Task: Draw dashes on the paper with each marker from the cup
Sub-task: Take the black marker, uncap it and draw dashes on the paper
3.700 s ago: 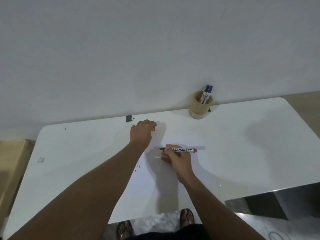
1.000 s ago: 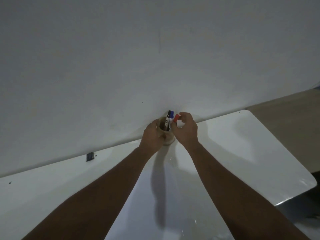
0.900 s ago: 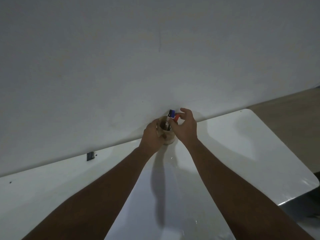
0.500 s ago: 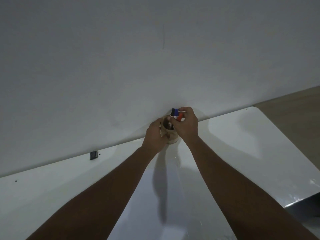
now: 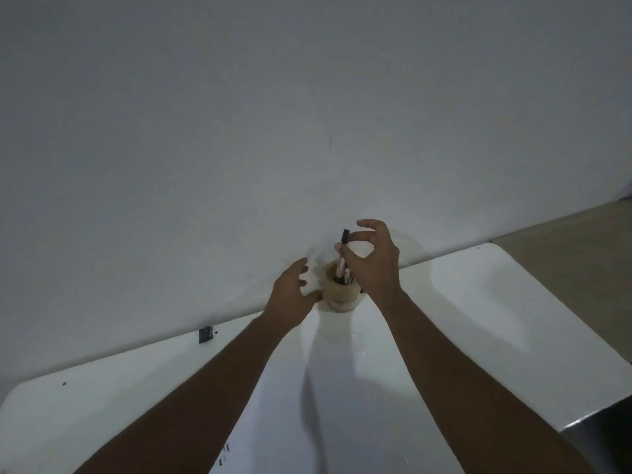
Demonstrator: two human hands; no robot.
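A tan wooden cup (image 5: 341, 295) stands at the table's far edge against the wall. Above it my right hand (image 5: 372, 261) pinches a black-capped marker (image 5: 343, 246) between thumb and forefinger; the marker's lower end is still inside the cup. Other markers in the cup are mostly hidden behind my right hand. My left hand (image 5: 292, 295) rests just left of the cup with fingers apart, thumb near the cup's base. The white paper (image 5: 307, 422) lies on the near table between my forearms, with a few short black dashes (image 5: 224, 455) near its left edge.
The white table (image 5: 478, 319) has rounded corners and ends at the right over a dark gap. A plain wall rises directly behind the cup. A small black clip (image 5: 205, 334) sits at the table's back edge to the left.
The red marker went back into the cup. My right hand now pinches a black-capped marker and has it raised. My left hand has let go of the cup and opened beside it.
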